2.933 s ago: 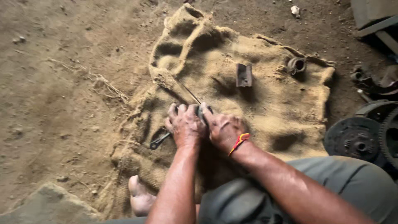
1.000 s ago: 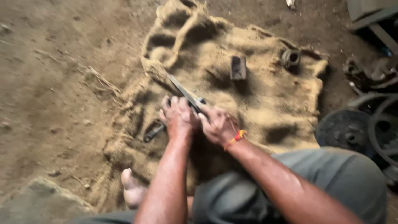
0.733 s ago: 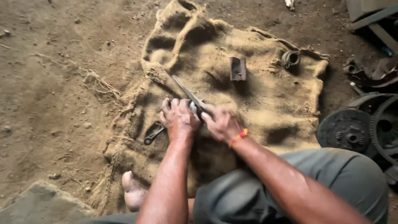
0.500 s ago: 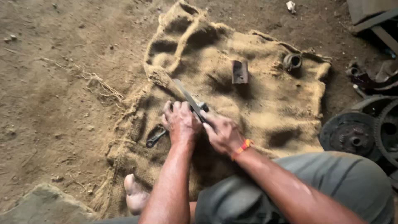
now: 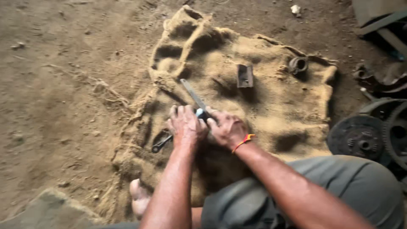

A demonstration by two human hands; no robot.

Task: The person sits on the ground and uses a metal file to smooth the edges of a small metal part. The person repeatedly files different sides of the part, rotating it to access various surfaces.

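My left hand [image 5: 185,124] presses down on a small dark metal part [image 5: 200,113] lying on a burlap sack [image 5: 271,106]. My right hand [image 5: 227,129], with a red and yellow thread at the wrist, grips a long flat metal file [image 5: 192,95]. The file's blade sticks out up and to the left, across the part between my hands. Most of the part is hidden under my fingers. A dark spanner [image 5: 162,143] lies on the sack just left of my left hand.
On the sack farther off lie a small rusty metal block [image 5: 244,76] and a ring-shaped metal piece [image 5: 298,65]. Round gear-like discs [image 5: 360,137] and scrap metal sit at the right edge. Dirt floor surrounds the sack; my bare foot [image 5: 138,202] rests at its near edge.
The file has slid back and forth over the part, its blade sticking out by varying lengths. Both hands stay on the same spot of the sack. The view shifted slightly.
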